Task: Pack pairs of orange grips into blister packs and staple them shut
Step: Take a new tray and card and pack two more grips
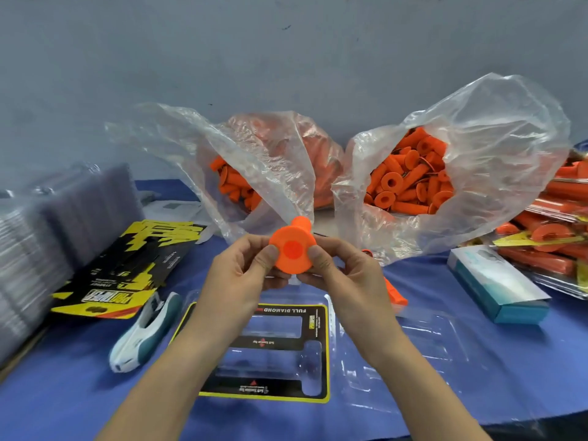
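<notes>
Head view: both hands are pinching one orange grip (292, 249) at chest height. The left hand (241, 275) and right hand (343, 275) are each pressing a thumb on the round flange face, with fingers curling behind it. The grip's tube is pointing away from the person.

Judging by its look, the grip is probably light, rubbery and slightly yielding, unlikely to slip or break. The flange edge or mid-tube is looking like the sensible place to hold it.

Directly beneath the hands an open blister pack (429, 338) is lying flat, its black-and-yellow card insert (280, 345) under the wrists. A second grip (396, 296) is peeking out just below the right hand. Just left of the left forearm a white-and-teal stapler (146, 329) is lying.

Beyond the hands two clear bags, the left bag (254, 167) and the right bag (445, 160), are gaping open, full of grips. Far left of the left hand are printed cards (127, 268) and a stack of empty blisters (47, 233). Right of the right hand are a teal box (499, 288) and finished packs (553, 237).

A blue table cover (541, 377) is lying under everything, and a grey-blue wall (286, 58) is closing off the back.
</notes>
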`<state>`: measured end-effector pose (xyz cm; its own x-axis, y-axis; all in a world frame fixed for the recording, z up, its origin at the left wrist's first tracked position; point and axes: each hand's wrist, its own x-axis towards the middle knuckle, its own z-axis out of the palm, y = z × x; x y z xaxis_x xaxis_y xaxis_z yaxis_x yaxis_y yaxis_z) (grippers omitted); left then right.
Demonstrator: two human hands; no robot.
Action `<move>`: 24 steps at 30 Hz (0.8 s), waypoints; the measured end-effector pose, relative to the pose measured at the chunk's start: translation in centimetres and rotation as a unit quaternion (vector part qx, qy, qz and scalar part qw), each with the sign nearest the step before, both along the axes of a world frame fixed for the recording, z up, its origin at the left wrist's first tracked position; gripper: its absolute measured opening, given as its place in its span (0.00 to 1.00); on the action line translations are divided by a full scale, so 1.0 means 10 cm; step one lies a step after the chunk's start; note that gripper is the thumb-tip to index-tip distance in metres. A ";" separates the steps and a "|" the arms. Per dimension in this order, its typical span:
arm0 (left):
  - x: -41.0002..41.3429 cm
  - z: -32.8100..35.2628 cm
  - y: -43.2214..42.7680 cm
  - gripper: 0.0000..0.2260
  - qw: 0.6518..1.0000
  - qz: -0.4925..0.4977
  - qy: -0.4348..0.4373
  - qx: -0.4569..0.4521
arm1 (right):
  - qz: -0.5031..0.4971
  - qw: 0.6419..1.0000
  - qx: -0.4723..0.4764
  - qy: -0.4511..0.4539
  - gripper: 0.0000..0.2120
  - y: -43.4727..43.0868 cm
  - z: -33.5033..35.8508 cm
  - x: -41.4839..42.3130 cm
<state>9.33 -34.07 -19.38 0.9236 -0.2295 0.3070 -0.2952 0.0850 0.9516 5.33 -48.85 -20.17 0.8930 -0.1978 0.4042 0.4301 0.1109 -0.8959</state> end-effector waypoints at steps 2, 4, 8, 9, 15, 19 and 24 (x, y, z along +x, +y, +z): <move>-0.02 0.03 0.00 0.10 0.993 -0.044 0.088 -0.069 | -0.084 0.990 -0.100 -0.046 0.05 0.04 -0.04 -0.01; -0.05 0.07 0.00 0.18 0.974 -0.086 0.165 -0.130 | -0.147 0.964 -0.203 -0.092 0.05 0.10 -0.08 -0.03; -0.06 0.06 0.00 0.18 0.976 -0.085 0.155 -0.126 | -0.182 0.917 -0.323 -0.145 0.05 0.22 -0.17 -0.07; -0.05 0.04 0.00 0.16 0.977 -0.082 0.152 -0.123 | -0.184 0.912 -0.336 -0.149 0.06 0.23 -0.17 -0.07; 0.01 0.05 0.19 0.18 0.986 -0.067 0.130 -0.086 | -0.307 0.900 -0.283 -0.125 0.14 -0.02 -0.05 -0.07; 0.03 0.00 0.40 0.23 0.993 -0.079 0.085 -0.014 | -0.164 0.961 -0.222 -0.024 0.20 -0.21 -0.01 -0.06; -0.03 0.03 0.53 0.23 0.994 -0.064 0.016 0.086 | -0.072 0.981 -0.179 0.019 0.12 -0.27 -0.04 -0.14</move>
<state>9.06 -28.80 -19.12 0.8921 -0.3924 0.2240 -0.2621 -0.0458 0.9639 3.95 -51.52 -20.58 0.8816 -0.1743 0.4387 0.3845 -0.2739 -0.8816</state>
